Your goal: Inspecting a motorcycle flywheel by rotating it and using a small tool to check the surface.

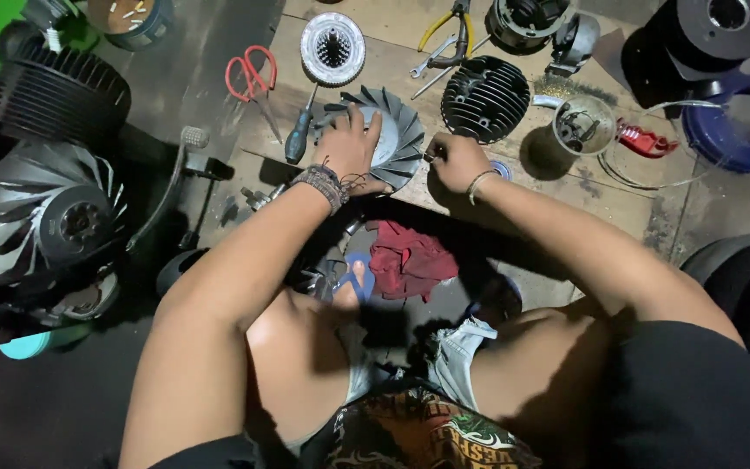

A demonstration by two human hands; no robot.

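Head view: the grey finned fan wheel point(392, 139) lies flat on a wooden board point(375, 61). The left hand point(351, 148) rests spread on the wheel's hub, fingers open, pressing on it. The right hand point(455, 161) sits just right of the wheel, closed in a fist around something too small to tell. A dark-handled screwdriver point(299, 135) lies just left of the wheel, red scissors point(252, 76) farther left. A black ribbed cylinder head point(484, 97) stands right of the wheel, and a red rag point(410, 259) lies below it.
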